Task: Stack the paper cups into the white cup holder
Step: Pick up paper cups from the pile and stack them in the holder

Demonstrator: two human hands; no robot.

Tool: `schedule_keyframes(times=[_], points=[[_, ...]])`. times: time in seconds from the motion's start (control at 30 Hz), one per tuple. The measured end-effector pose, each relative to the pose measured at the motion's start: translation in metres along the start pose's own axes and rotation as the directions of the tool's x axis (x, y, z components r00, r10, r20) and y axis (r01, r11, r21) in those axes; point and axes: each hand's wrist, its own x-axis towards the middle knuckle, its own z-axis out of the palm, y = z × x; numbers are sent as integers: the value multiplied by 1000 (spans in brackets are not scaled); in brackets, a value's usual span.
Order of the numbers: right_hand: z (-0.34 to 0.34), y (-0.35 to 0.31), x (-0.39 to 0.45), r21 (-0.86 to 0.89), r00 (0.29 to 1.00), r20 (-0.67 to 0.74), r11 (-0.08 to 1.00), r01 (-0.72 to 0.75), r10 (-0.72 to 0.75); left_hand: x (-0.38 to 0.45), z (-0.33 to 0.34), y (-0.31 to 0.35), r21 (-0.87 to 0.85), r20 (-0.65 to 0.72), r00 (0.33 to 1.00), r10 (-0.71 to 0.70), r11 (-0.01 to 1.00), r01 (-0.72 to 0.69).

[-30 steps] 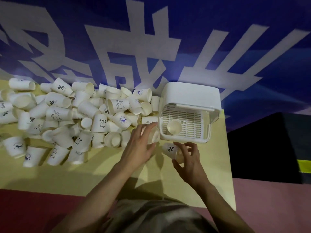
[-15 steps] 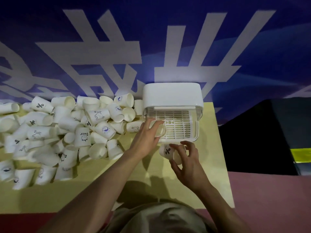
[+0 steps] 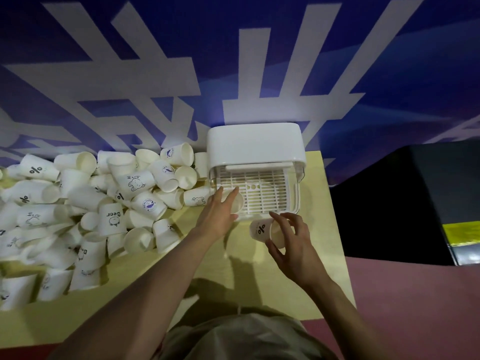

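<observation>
Right hand (image 3: 291, 245) around %-marked cup (image 3: 261, 229)

the heap of white paper cups (image 3: 85, 211) crowds the whole left side of the yellow tabletop (image 3: 145, 289), pressed right up against the left wall of the white slatted plastic cup holder (image 3: 255, 175). my left hand (image 3: 220, 214) with its cup blocks the rack's near-left corner. the near strip of tabletop and the rack's right slats lie open.

One white cup holder (image 3: 255, 149), two hands, left (image 3: 217, 216) and right (image 3: 293, 245), and dozens of paper cups (image 3: 109, 203), too heaped for an exact count.
</observation>
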Motion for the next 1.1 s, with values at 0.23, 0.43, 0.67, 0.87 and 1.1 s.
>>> schedule_keyframes(times=[0.23,0.43,0.67,0.87,1.1], points=[[-6,-35,37,-59,990,-35,989,134,-136,-62,-3,-41,-128,-263,963,57,987,-93],[11,-60,77,-217,968,55,943,251,-245,-131,0,-107,-208,-349,927,-136,976,65],[45,-58,105,-340,960,184,903,264,-211,-185,12,-150,-277,-334,904,-268,944,177],[71,-50,117,-394,950,295,892,222,-106,-191,16,-156,-317,-340,885,-317,925,210],[79,-54,126,-454,941,336,868,203,-44,-176,5,-171,-215,-491,817,-301,951,221]])
